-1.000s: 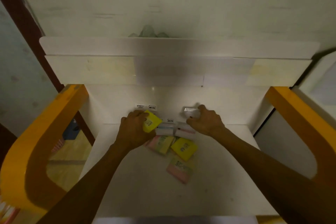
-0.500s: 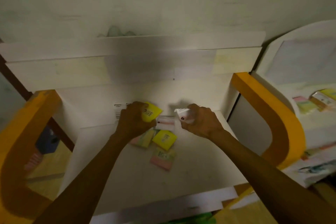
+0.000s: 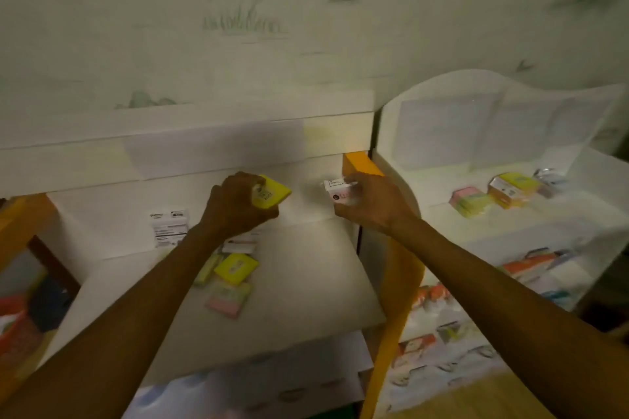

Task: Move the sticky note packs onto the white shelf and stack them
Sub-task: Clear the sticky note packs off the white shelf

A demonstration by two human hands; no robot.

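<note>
My left hand (image 3: 235, 206) is closed around a yellow sticky note pack (image 3: 274, 196), held up above the orange-sided table (image 3: 306, 282). My right hand (image 3: 369, 204) grips a white sticky note pack (image 3: 338, 190) at about the same height, near the table's right orange side. Below my left forearm several packs lie on the table: a yellow one (image 3: 236, 268), a pink-and-green one (image 3: 228, 296) and a white one (image 3: 240, 243). On the white shelf (image 3: 510, 218) to the right sit a pink-green pack (image 3: 468, 201) and an orange-yellow pack (image 3: 512, 189).
The orange side panel (image 3: 396, 282) stands between the table and the white shelf. The shelf's lower levels hold colourful items (image 3: 531, 264). A white label (image 3: 169, 226) is stuck on the table's back wall. A patterned wall rises behind.
The view has swung right, bringing the white shelf into sight. Both hands have lifted their packs off the table and carried them up and rightward.
</note>
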